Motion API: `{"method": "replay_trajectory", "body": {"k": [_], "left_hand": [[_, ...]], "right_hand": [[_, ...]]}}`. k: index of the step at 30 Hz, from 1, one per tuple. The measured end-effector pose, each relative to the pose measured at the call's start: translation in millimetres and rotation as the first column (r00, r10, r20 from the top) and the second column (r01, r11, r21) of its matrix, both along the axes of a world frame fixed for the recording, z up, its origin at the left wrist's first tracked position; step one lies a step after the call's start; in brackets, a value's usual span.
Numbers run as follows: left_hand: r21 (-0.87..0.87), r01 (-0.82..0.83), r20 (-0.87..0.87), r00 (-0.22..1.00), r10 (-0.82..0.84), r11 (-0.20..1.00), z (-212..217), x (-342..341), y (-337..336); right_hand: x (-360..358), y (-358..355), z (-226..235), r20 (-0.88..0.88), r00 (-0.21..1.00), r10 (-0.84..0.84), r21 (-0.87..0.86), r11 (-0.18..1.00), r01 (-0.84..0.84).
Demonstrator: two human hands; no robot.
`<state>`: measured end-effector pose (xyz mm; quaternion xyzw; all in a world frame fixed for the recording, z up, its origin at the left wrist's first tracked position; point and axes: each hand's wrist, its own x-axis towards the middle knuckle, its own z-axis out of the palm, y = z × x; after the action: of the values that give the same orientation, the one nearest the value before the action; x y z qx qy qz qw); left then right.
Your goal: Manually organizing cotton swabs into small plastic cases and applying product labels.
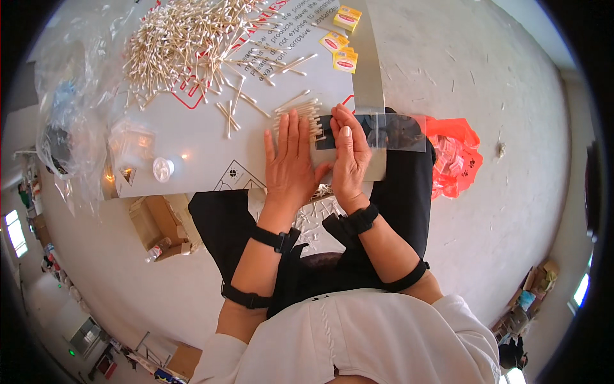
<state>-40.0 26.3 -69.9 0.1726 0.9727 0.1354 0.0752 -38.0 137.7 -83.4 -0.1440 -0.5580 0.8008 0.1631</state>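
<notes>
My left hand (pixel 290 159) lies flat with fingers stretched out, resting on a small row of cotton swabs (pixel 308 110) on the grey printed board. Close beside it, my right hand (pixel 350 157) stands on its edge, fingers stretched and thumb raised. Under the right hand runs a clear plastic bag (pixel 403 131), which sticks out past the board's right edge. Several swab tips point at the bag's left end, where a dark strip shows. Whether the right fingers grip the bag is hidden. A big heap of cotton swabs (pixel 179 48) lies at the far left.
Small yellow boxes (pixel 345 62) lie at the board's far right. A clear round lid (pixel 163 169) and crumpled clear plastic (pixel 64 128) are at left. A red bag (pixel 457 157) hangs at right. An open cardboard box (pixel 157 224) stands below the board.
</notes>
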Motion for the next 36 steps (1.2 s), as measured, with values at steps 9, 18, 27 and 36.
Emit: {"method": "replay_trajectory", "body": {"k": [9,18,27,36], "left_hand": [[-0.013,-0.004,-0.064,0.998,0.003,1.000,-1.3,1.8,0.9],[0.059,-0.014,-0.055,0.998,0.018,0.998,-1.3,11.3,-5.6],[0.025,-0.011,-0.107,0.994,0.013,1.000,-4.5,3.5,-3.1],[0.078,-0.024,-0.119,0.992,0.034,0.997,-4.8,0.6,-8.9]], "right_hand": [[-1.4,9.3,-1.7,0.038,0.999,0.026,0.045,0.999,-0.027],[-4.6,22.9,2.1,0.091,0.993,0.073,0.635,0.764,-0.114],[-7.5,27.2,3.5,0.105,0.978,0.179,0.842,0.507,-0.183],[-8.5,26.9,1.1,0.083,0.984,0.159,0.803,0.574,-0.161]]}}
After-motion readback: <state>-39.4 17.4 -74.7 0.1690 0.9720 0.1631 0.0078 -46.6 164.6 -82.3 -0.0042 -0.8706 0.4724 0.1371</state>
